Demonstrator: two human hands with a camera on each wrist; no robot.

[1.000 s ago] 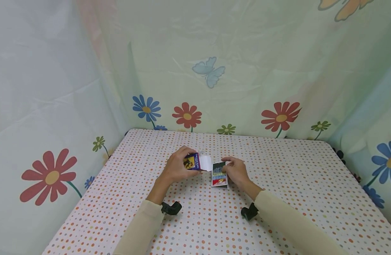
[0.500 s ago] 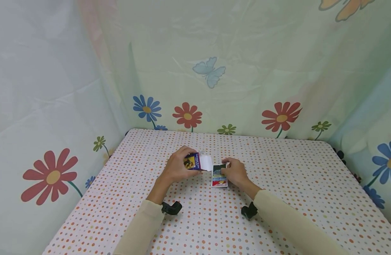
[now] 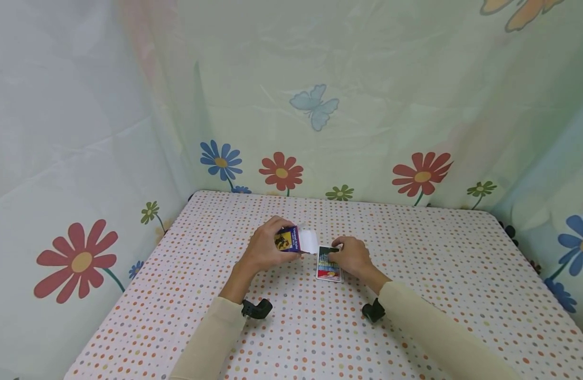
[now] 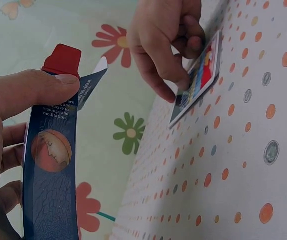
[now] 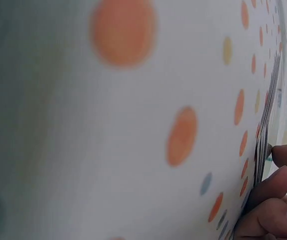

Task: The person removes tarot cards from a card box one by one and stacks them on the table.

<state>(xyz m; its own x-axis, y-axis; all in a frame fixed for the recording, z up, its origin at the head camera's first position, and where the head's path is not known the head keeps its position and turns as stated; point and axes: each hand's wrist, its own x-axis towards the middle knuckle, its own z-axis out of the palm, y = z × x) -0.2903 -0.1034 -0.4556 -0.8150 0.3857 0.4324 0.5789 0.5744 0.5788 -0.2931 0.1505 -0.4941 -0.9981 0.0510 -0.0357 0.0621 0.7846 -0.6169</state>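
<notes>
My left hand (image 3: 264,248) grips a dark blue and yellow tarot card box (image 3: 292,240), its white flap standing open towards the right. In the left wrist view the thumb lies over the narrow side of the box (image 4: 53,170), near a red tab (image 4: 63,59). My right hand (image 3: 353,257) holds a thin stack of tarot cards (image 3: 327,269) by its far right part, with a fingertip on the top card's picture. Edge-on in the right wrist view, the stack (image 5: 267,120) shows several layers close to the cloth. The inside of the box is hidden.
A white cloth with coloured dots covers the table (image 3: 291,338). Flower-printed curtains (image 3: 367,132) hang behind it and at both sides. Black wrist cameras, one on the left wrist (image 3: 256,309) and one on the right wrist (image 3: 373,311), hang low over the cloth.
My right hand has lowered the stack of tarot cards, which looked tilted a second ago and now lies flatter. The left hand and box have hardly moved; the head view has shifted slightly.
</notes>
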